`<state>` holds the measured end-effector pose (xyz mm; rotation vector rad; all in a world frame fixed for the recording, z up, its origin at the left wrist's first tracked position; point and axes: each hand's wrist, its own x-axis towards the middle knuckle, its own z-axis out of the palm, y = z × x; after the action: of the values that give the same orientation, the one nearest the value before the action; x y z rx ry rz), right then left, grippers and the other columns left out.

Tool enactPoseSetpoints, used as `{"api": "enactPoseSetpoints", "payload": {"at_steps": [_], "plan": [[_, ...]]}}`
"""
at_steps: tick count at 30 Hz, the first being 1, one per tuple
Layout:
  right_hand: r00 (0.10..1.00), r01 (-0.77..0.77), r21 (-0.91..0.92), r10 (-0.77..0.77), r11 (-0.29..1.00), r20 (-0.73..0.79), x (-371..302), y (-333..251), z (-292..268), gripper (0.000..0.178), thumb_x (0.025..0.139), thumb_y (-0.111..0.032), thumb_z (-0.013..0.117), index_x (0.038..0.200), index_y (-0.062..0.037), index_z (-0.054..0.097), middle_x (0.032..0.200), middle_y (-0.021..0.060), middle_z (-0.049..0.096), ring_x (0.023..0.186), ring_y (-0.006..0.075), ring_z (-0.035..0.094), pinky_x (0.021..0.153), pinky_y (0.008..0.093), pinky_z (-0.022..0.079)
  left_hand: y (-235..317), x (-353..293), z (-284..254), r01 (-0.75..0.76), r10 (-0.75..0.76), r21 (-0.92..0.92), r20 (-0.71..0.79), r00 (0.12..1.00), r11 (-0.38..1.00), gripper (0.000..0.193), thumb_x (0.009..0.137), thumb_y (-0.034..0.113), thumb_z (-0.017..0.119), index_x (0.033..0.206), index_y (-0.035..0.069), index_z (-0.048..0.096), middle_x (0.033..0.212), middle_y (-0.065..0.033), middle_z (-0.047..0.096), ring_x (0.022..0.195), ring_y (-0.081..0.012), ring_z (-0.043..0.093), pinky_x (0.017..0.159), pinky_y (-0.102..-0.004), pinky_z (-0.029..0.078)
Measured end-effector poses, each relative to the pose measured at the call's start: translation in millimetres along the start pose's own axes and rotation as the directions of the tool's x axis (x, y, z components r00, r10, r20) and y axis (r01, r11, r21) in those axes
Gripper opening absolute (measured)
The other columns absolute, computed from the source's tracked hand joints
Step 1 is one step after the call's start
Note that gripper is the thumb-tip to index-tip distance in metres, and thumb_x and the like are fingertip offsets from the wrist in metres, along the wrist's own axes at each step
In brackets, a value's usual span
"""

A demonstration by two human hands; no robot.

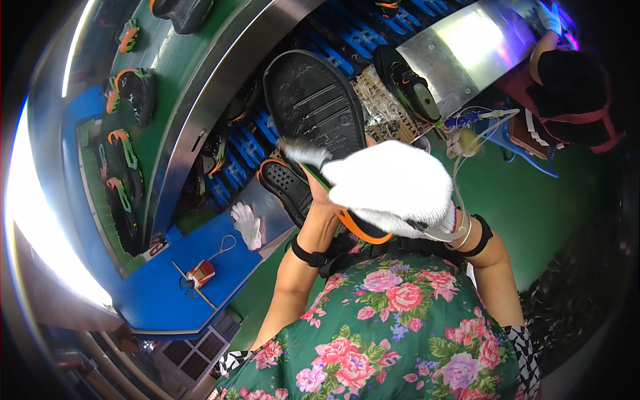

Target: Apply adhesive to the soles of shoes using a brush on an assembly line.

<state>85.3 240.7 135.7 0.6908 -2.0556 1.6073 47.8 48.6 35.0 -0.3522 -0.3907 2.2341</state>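
My bare left hand (322,199) grips a black shoe part (366,219) with an orange and green edge; the glove in front hides much of it. In a white knit glove, my right hand (395,185) is closed over the shoe part. A brush (301,152) with pale bristles sticks out from the glove, its handle mostly covered. Just beyond is a large black sole-shaped piece (313,100) with a raised rim and ridges. A black sole with holes (285,187) lies left of my left hand.
On the left, a green conveyor (175,73) behind a metal rail carries several black shoes with orange and green trim. A blue table (157,287) holds a red-and-white item (201,273); a pale glove (247,225) lies nearby. Another person (570,93) works at right beside a black shoe (405,83).
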Motion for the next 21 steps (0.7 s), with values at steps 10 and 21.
{"api": "enactPoseSetpoints", "payload": {"at_steps": [10, 21], "plan": [[0.994, -0.031, -0.052, 0.025, 0.998, -0.104, 4, 1, -10, 0.027, 0.08, -0.006, 0.077, 0.107, -0.0064, 0.077, 0.105, 0.0102, 0.076, 0.096, 0.0279, 0.073, 0.081, 0.0373, 0.059, -13, 11, 39, -0.051, 0.325, 0.751, -0.223, 0.919, 0.658, 0.096, 0.091, 0.084, 0.031, 0.14, 0.004, 0.049, 0.121, -0.0194, 0.064, 0.104, -0.03, 0.066, 0.091, -0.0426, 0.056], [0.997, -0.074, -0.049, 0.075, 0.996, 0.018, -18, -7, -4, 0.029, 0.083, -0.007, 0.079, 0.112, -0.0069, 0.075, 0.112, 0.009, 0.075, 0.095, 0.025, 0.072, 0.082, 0.0361, 0.058, -11, 26, 54, -0.002, 0.038, 0.82, -0.024, 0.999, 0.572, 0.092, 0.075, 0.085, 0.06, 0.108, -0.001, 0.054, 0.093, -0.0162, 0.067, 0.09, -0.0253, 0.066, 0.079, -0.0361, 0.055]]}}
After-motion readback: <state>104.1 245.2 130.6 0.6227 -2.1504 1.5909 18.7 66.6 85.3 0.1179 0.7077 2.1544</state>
